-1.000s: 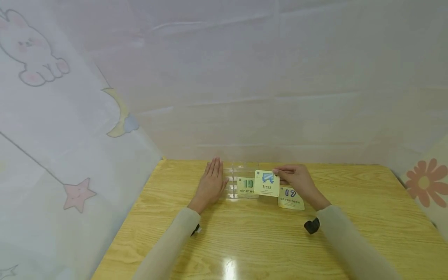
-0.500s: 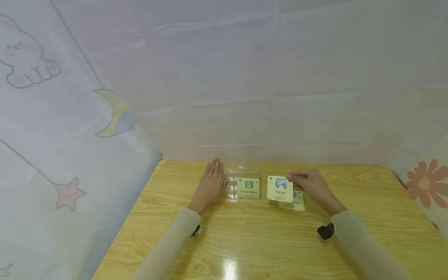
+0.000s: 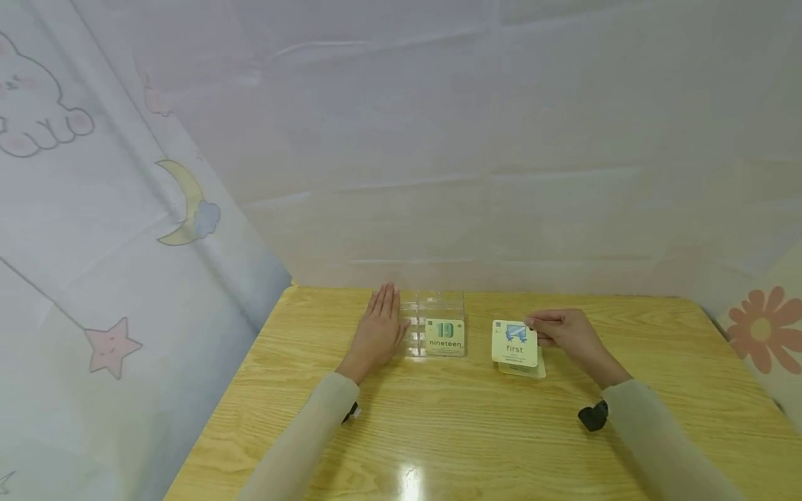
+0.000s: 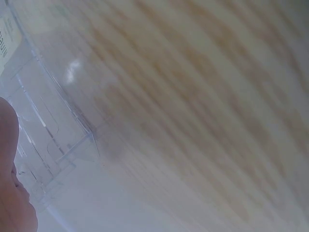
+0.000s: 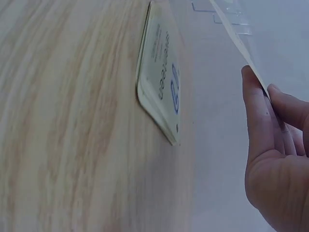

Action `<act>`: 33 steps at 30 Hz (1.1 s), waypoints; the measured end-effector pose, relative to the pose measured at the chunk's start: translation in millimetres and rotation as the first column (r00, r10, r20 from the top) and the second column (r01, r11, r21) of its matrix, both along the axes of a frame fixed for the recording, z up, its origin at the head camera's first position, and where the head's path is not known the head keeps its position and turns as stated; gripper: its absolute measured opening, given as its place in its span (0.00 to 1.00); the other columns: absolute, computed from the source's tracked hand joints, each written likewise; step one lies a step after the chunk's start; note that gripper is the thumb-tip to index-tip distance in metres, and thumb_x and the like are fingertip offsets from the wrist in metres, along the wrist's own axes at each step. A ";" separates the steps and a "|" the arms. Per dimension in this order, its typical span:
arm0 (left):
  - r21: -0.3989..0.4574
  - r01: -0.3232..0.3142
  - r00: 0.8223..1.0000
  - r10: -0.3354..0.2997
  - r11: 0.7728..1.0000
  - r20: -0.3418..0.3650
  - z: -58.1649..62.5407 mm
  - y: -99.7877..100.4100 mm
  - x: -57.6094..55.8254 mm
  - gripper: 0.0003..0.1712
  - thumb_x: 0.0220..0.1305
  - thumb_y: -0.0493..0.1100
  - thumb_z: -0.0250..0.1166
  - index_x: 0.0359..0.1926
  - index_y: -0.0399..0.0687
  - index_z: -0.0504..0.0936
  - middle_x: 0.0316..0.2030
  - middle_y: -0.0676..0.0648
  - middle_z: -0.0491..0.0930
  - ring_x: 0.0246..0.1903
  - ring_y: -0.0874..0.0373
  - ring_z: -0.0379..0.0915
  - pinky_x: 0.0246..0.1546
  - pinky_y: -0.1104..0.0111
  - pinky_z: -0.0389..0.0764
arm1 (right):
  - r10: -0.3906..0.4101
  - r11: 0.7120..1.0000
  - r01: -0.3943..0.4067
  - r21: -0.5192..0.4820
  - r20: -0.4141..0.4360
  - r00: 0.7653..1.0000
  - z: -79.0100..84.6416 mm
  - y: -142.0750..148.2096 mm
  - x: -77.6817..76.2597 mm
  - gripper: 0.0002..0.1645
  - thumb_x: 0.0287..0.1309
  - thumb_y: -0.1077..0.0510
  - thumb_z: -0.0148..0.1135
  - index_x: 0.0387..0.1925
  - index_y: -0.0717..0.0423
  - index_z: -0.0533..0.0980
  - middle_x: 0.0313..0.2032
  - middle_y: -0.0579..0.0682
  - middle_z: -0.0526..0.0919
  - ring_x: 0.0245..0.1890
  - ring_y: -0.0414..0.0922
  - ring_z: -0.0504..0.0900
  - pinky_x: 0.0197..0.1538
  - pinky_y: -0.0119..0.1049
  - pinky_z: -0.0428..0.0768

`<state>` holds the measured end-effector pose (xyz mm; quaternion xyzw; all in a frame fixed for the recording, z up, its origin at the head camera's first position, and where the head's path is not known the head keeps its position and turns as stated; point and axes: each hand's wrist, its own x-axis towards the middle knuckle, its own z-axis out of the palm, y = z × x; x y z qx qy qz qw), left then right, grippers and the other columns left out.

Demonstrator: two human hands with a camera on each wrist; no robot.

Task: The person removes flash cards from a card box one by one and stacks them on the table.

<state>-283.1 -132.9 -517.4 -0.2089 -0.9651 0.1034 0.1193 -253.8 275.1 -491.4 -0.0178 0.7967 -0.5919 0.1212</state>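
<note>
My right hand [image 3: 567, 337] pinches a card reading "first" [image 3: 514, 344] by its upper right corner, between thumb and fingers. The right wrist view shows this card edge-on, raised above a small stack of cards [image 5: 161, 72] topped by one reading "seventeen". In the head view the held card covers most of that stack. My left hand [image 3: 378, 330] lies flat, fingers straight, on the left part of a clear plastic holder [image 3: 438, 303] with slots. A "nineteen" card [image 3: 445, 337] sits at the holder's front right. The left wrist view catches only part of the left hand.
The wooden table [image 3: 401, 417] ends at a pale cloth wall [image 3: 476, 209] just behind the holder. A printed cloth [image 3: 188, 299] borders the left side, another with a flower [image 3: 760, 328] the right. Dark wrist cameras [image 3: 592, 416] sit at both cuffs.
My right hand has carried the "first" card right and slightly down, away from the "nineteen" card and over the "seventeen" card. The left hand has stayed in place.
</note>
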 end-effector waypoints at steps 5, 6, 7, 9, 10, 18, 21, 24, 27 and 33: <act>0.004 -0.006 1.000 0.006 1.000 0.010 1.0 -0.1 0.8 0.44 0.85 0.59 0.42 0.82 0.30 0.44 0.84 0.31 0.45 0.85 0.40 0.39 0.86 0.52 0.45 | 0.005 1.000 -0.006 0.024 0.018 1.000 -6.2 3.6 -1.2 0.33 0.76 0.50 0.61 0.69 0.72 0.73 0.58 0.58 0.87 0.44 0.32 0.89 0.52 0.39 0.91; 0.007 -0.006 1.000 0.006 1.000 0.012 1.5 -0.3 1.3 0.44 0.85 0.59 0.42 0.82 0.30 0.44 0.84 0.31 0.45 0.85 0.40 0.39 0.86 0.52 0.45 | 0.005 1.000 -0.006 0.025 0.023 1.000 -7.4 4.2 -1.6 0.33 0.76 0.50 0.61 0.69 0.72 0.73 0.58 0.59 0.87 0.44 0.33 0.89 0.52 0.39 0.91; 0.013 -0.006 1.000 0.005 1.000 0.017 1.7 -0.5 1.2 0.44 0.85 0.59 0.42 0.82 0.30 0.43 0.84 0.31 0.44 0.85 0.40 0.38 0.86 0.52 0.44 | 0.008 1.000 -0.008 0.023 0.026 1.000 -8.5 5.0 -2.1 0.33 0.77 0.50 0.61 0.69 0.72 0.72 0.58 0.60 0.87 0.44 0.33 0.90 0.51 0.39 0.91; 0.020 -0.005 1.000 0.004 1.000 0.018 2.0 -0.9 0.9 0.45 0.85 0.58 0.43 0.82 0.30 0.43 0.84 0.31 0.44 0.85 0.40 0.38 0.87 0.51 0.44 | 0.013 1.000 -0.014 0.020 0.034 0.999 -10.2 6.3 -3.1 0.33 0.77 0.51 0.61 0.68 0.73 0.72 0.58 0.61 0.86 0.44 0.34 0.90 0.51 0.39 0.91; 0.022 -0.003 1.000 0.002 1.000 0.014 2.4 -1.0 0.8 0.45 0.85 0.58 0.44 0.82 0.29 0.43 0.83 0.31 0.45 0.85 0.40 0.39 0.86 0.51 0.44 | 0.015 1.000 -0.016 0.020 0.036 0.999 -11.0 7.1 -3.8 0.32 0.77 0.51 0.60 0.68 0.74 0.72 0.58 0.61 0.87 0.44 0.35 0.90 0.50 0.38 0.91; 0.020 0.006 1.000 -0.006 1.000 0.006 2.2 -1.7 1.1 0.45 0.85 0.58 0.43 0.82 0.29 0.43 0.83 0.31 0.46 0.85 0.40 0.38 0.86 0.51 0.46 | 0.019 0.998 -0.021 0.059 0.044 0.999 -15.3 10.0 -5.5 0.30 0.76 0.51 0.61 0.66 0.72 0.75 0.52 0.54 0.90 0.43 0.35 0.89 0.49 0.39 0.91; 0.020 0.011 1.000 -0.011 1.000 0.001 2.3 -1.5 1.6 0.45 0.85 0.59 0.42 0.82 0.29 0.43 0.84 0.31 0.43 0.85 0.40 0.39 0.86 0.51 0.47 | 0.019 0.998 -0.021 0.060 0.041 0.999 -14.9 9.2 -4.7 0.31 0.76 0.51 0.61 0.66 0.72 0.75 0.53 0.56 0.89 0.43 0.35 0.90 0.49 0.39 0.91; 0.018 0.017 1.000 -0.017 1.000 -0.009 2.4 -1.3 2.0 0.44 0.85 0.59 0.42 0.82 0.29 0.44 0.83 0.31 0.44 0.85 0.39 0.41 0.86 0.51 0.49 | 0.017 0.998 -0.020 0.062 0.039 0.999 -14.1 8.2 -4.0 0.31 0.76 0.51 0.61 0.66 0.73 0.75 0.53 0.58 0.89 0.43 0.36 0.90 0.49 0.39 0.91; 0.020 0.022 1.000 -0.022 1.000 -0.017 2.5 -0.8 2.2 0.44 0.85 0.59 0.42 0.82 0.29 0.46 0.83 0.30 0.46 0.85 0.39 0.42 0.86 0.51 0.49 | 0.017 0.997 -0.020 0.075 0.041 0.999 -13.2 7.4 -3.7 0.30 0.77 0.52 0.61 0.66 0.73 0.75 0.53 0.59 0.89 0.43 0.37 0.90 0.49 0.39 0.91; 0.011 0.018 1.000 -0.018 1.000 -0.016 1.8 -0.5 1.7 0.44 0.85 0.59 0.41 0.82 0.29 0.46 0.83 0.30 0.48 0.85 0.40 0.41 0.86 0.51 0.48 | 0.002 0.989 -0.007 0.149 0.035 0.999 -13.8 5.9 -4.2 0.28 0.77 0.51 0.60 0.64 0.71 0.77 0.54 0.62 0.88 0.43 0.39 0.90 0.48 0.39 0.91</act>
